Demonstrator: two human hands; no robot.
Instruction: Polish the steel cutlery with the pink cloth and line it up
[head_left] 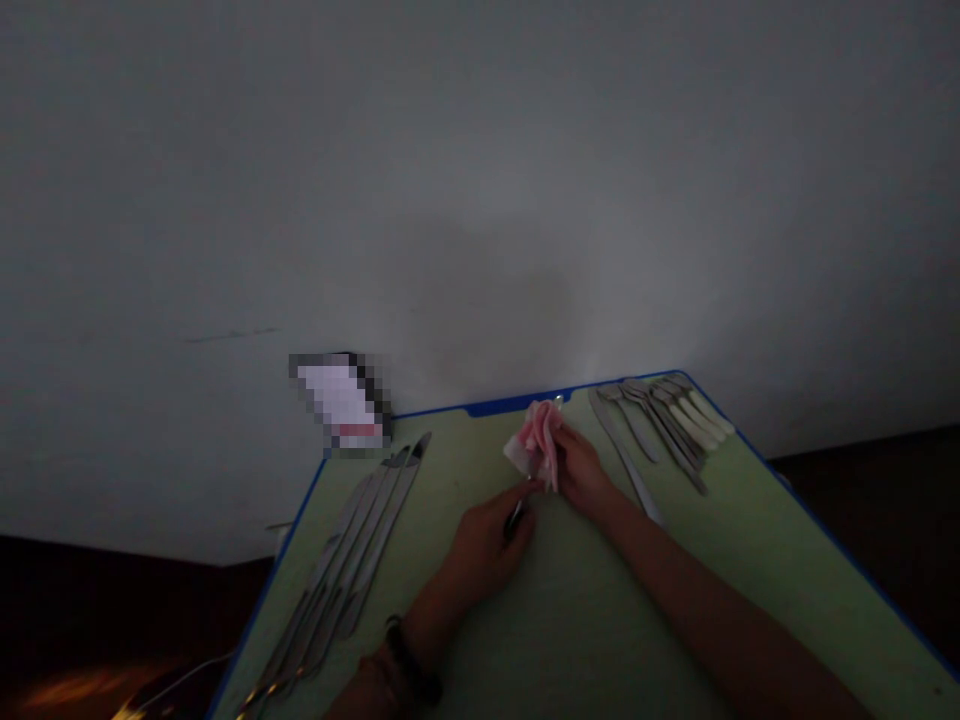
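Note:
My left hand (495, 540) is closed around the handle of a piece of metal cutlery (516, 520). Its far end pokes out above a pink and white cloth (541, 428), too small to show whether it is a knife, fork or spoon. With my right hand (583, 470) I grip that cloth, which is bunched about the upper part of the cutlery. Both hands are close together above the green tabletop (577, 610). To the left lie several table knives (382, 530), roughly side by side. At right, nearest my right hand, is a single knife (628, 455).
Beyond that single knife lie several spoons and other metal cutlery (664, 430), some with white handles (701, 420). A phone-like device with a blurred screen (341, 400) leans at the back left corner. The wall (480, 200) rises directly behind the blue-edged table.

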